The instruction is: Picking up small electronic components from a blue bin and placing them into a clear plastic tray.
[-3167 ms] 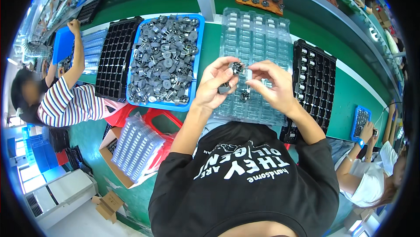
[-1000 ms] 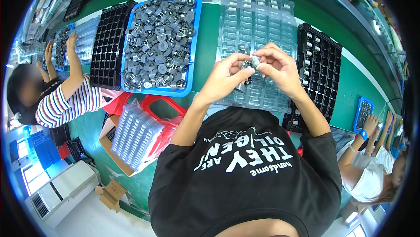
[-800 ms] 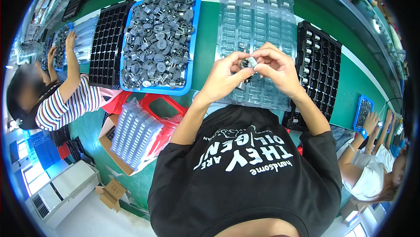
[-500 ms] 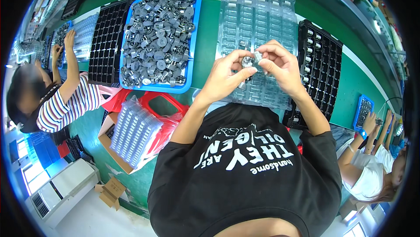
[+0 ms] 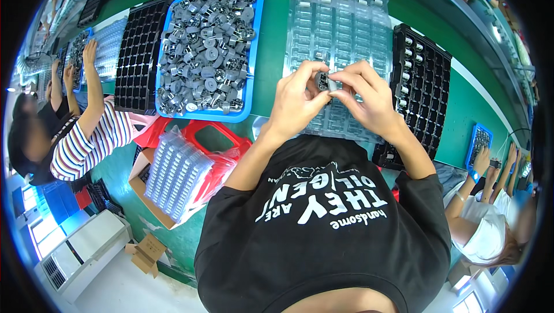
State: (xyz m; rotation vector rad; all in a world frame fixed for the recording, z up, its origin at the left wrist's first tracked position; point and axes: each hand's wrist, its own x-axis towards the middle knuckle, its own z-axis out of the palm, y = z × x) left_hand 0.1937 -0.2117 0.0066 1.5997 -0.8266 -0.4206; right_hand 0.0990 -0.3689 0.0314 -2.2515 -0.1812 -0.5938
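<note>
My left hand (image 5: 290, 104) pinches a small round grey part with metal on its face (image 5: 321, 81) between thumb and fingers. My right hand (image 5: 372, 100) is closed at the other side of it, its thumb and fingertips on a small pale silvery piece (image 5: 333, 84) against the round part. Fingertips partly hide where the two pieces meet. Below both hands lies a stack of clear plastic trays (image 5: 306, 33) with rows of pockets; whitish metallic pieces sit in the far-end pockets.
Left of the trays stands a blue bin (image 5: 252, 76) heaped with grey round parts. Black pocketed trays lie beyond it (image 5: 137, 53) and at right (image 5: 430, 90), the right one partly filled. A red stool (image 5: 216, 134) and carton (image 5: 151, 189) stand lower left. Co-workers sit on both sides.
My right hand has turned and moved slightly left, bringing the pale piece against the round part. My left hand has tilted the round part, and its face is now less visible.
</note>
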